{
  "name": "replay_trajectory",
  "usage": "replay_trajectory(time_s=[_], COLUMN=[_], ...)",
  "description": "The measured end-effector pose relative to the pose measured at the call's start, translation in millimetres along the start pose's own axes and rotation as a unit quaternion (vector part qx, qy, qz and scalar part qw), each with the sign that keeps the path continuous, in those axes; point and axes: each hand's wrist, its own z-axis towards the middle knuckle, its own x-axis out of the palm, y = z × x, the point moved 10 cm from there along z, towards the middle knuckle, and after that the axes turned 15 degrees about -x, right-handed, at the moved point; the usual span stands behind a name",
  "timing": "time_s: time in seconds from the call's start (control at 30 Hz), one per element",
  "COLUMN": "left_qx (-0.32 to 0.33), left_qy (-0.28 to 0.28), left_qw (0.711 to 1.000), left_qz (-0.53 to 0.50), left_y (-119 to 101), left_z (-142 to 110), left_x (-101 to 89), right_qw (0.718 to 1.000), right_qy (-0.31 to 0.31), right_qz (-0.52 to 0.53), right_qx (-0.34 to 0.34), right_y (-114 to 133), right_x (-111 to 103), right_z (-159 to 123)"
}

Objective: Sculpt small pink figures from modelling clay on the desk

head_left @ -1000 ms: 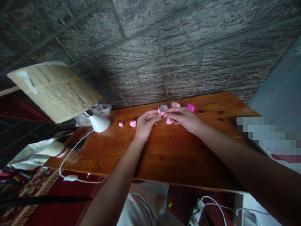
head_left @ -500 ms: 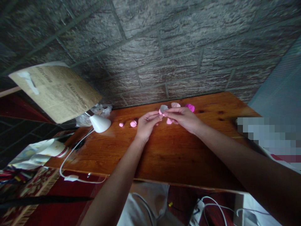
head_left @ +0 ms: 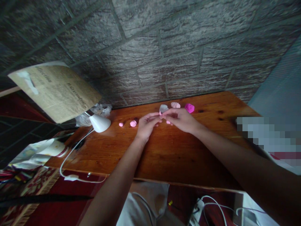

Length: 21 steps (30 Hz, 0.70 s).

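My left hand (head_left: 147, 125) and my right hand (head_left: 181, 118) meet fingertip to fingertip above the wooden table (head_left: 113, 147). Between them they pinch a small piece of pink modelling clay (head_left: 161, 113). Another bit of pink clay (head_left: 168, 122) shows just under my right fingers, partly hidden by them. Behind the hands lie a whitish-grey lump (head_left: 164, 108), a pale pink lump (head_left: 175, 105) and a bright magenta lump (head_left: 189, 108). To the left of my left hand rest a pink clay lump (head_left: 133, 123) and a smaller pink ball (head_left: 121, 124).
A lamp with a white base (head_left: 100, 123) and newsprint-patterned shade (head_left: 56, 91) stands at the left, its white cord (head_left: 61, 166) hanging over the table edge. Behind it is a clear plastic bag (head_left: 103, 109). A stone-patterned wall (head_left: 150, 56) borders the table's back.
My right fingers have shifted slightly left and down over the pink clay, showing more of the whitish-grey and magenta lumps. Less of the bit beneath my right fingers shows. My left hand has barely moved.
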Motion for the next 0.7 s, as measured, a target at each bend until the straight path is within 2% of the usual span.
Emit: replay_trajectory(time_s=[0.47, 0.7], left_qx=[-0.001, 0.002], left_qy=[0.003, 0.011], left_qw=[1.000, 1.000], left_qz=[-0.013, -0.005], left_y=[0, 1], left_z=[1, 1], left_x=[-0.6, 1.4], right_qw=[0.998, 0.999], right_qy=[-0.010, -0.002], right_qz=[-0.018, -0.012], right_qx=[-0.062, -0.050], right_y=[13, 14], right_x=[-2, -2], right_z=[2, 2])
